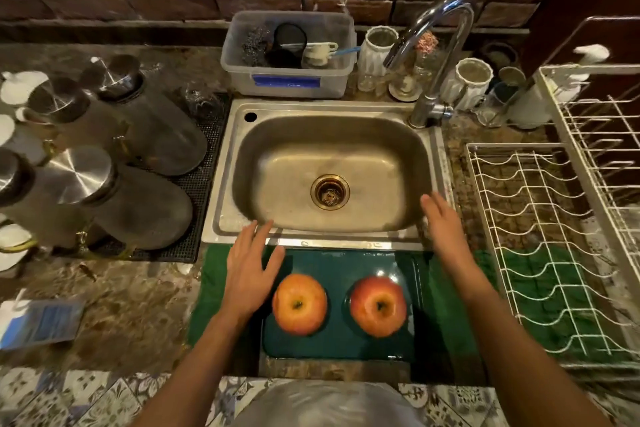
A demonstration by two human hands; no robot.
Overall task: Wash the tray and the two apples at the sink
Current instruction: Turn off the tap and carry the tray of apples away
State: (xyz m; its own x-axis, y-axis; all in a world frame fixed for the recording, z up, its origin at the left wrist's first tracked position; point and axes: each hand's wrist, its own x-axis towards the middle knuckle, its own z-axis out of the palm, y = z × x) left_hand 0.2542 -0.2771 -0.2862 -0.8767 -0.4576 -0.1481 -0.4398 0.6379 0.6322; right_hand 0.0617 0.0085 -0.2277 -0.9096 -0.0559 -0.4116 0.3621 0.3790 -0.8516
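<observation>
A dark teal tray (341, 265) lies on the counter in front of the steel sink (325, 135). Two red-orange apples stand on it, stems up: the left apple (300, 304) and the right apple (378, 306). My left hand (251, 269) hovers with fingers spread over the tray's left edge, just left of the left apple. My right hand (443, 222) is flat with straight fingers above the sink's front right corner, past the tray's far right corner. Neither hand holds anything. The sink basin is dry-looking with a brass drain (329, 191), and no water runs from the faucet (438, 55).
A green cloth (446, 305) lies under the tray. A white wire dish rack (554, 246) stands to the right. Steel-lidded jars (114, 191) crowd a black mat at the left. Behind the sink sit a plastic tub (287, 55) of scrubbers and white cups (472, 80).
</observation>
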